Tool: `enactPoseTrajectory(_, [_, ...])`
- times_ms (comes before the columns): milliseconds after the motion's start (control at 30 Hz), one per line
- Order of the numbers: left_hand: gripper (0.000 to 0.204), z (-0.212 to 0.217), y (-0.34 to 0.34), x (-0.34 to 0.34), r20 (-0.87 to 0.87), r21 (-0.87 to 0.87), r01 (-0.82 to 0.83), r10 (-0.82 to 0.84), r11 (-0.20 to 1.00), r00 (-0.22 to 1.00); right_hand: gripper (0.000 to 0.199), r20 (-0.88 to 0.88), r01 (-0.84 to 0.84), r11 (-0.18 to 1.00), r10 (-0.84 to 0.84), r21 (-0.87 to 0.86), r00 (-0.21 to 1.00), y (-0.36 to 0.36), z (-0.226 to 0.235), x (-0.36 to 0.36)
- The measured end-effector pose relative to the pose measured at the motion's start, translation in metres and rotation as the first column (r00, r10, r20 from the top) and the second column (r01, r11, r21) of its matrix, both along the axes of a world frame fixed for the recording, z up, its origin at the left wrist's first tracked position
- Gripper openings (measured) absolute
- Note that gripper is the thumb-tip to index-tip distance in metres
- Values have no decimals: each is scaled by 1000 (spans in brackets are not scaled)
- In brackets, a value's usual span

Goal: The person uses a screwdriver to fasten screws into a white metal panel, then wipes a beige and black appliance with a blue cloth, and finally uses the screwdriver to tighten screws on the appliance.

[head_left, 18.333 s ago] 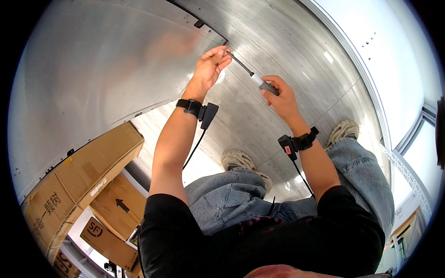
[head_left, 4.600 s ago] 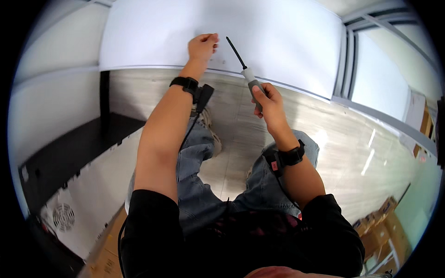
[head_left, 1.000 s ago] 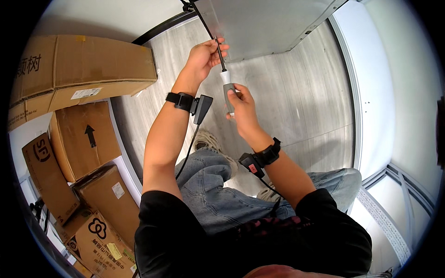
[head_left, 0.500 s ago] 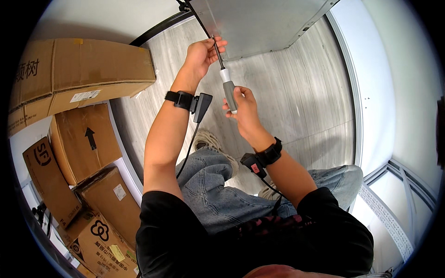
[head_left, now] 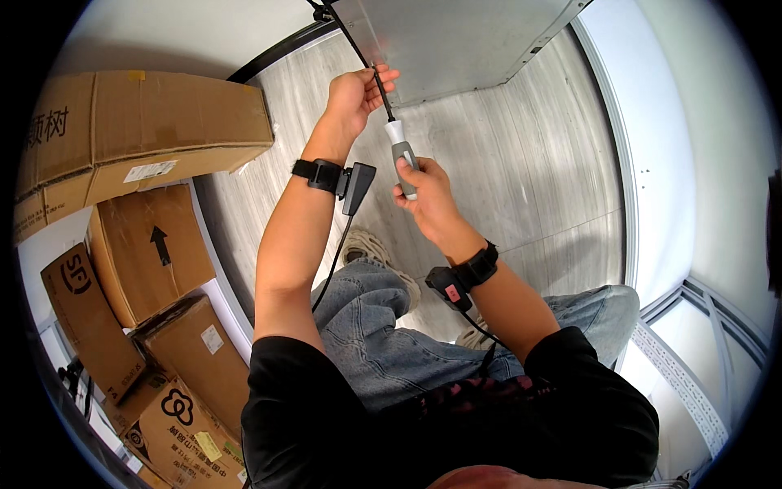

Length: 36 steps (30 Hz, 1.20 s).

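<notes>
A screwdriver [head_left: 402, 152] with a grey and white handle and a dark shaft slants up toward the lower-left edge of a grey metal cabinet [head_left: 456, 49]. My right hand [head_left: 429, 191] is closed round the lower part of its handle, thumb lying across the top. Farther up, my left hand [head_left: 356, 94] is closed about the shaft near its tip, with thumb and fingers on either side and the outer fingers partly extended. The tip sits at the cabinet edge; whether a screw is there is too small to tell.
Cardboard boxes [head_left: 179, 114] are stacked along the left side. Pale wood-look flooring [head_left: 521, 163] lies beneath my hands, and a white wall panel [head_left: 652, 147] bounds the right. A perforated metal frame [head_left: 676, 379] stands at lower right. Cabled black devices [head_left: 355, 187] are strapped to both wrists.
My right hand has turned on the screwdriver's handle, its thumb moving left across the grip. The left hand stays in nearly the same place at the shaft.
</notes>
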<state>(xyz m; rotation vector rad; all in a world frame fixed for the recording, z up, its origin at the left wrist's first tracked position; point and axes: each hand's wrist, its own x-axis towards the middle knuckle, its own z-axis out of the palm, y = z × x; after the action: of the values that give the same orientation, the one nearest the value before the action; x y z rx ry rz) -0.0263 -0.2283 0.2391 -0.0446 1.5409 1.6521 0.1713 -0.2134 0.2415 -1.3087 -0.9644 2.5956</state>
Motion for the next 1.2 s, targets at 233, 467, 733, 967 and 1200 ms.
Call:
enactPoseTrajectory(233, [31,4,3,-1,-13,-18,2,-3,1000,1000,35,-24,-35,999,34,-22,999,2,0,-1])
enactPoseTrajectory(467, [32,3,5,-2,-11,-35,1,-1,999,1000,41,-165,-106,984,82,-144,983,9,-14,4])
enactPoseTrajectory(733, [30,2,6,-2,-11,-10,-36,36,999,999,39,-65,-84,996,84,-10,994,10,-7,1])
enactPoseTrajectory(967, [31,3,5,-1,3,-25,-42,42,999,999,34,61,-54,995,49,86,997,3,8,-5])
enactPoseTrajectory(1200, [31,3,8,-3,-1,-24,6,-6,1000,1000,36,-157,-102,982,77,-157,985,11,-14,1])
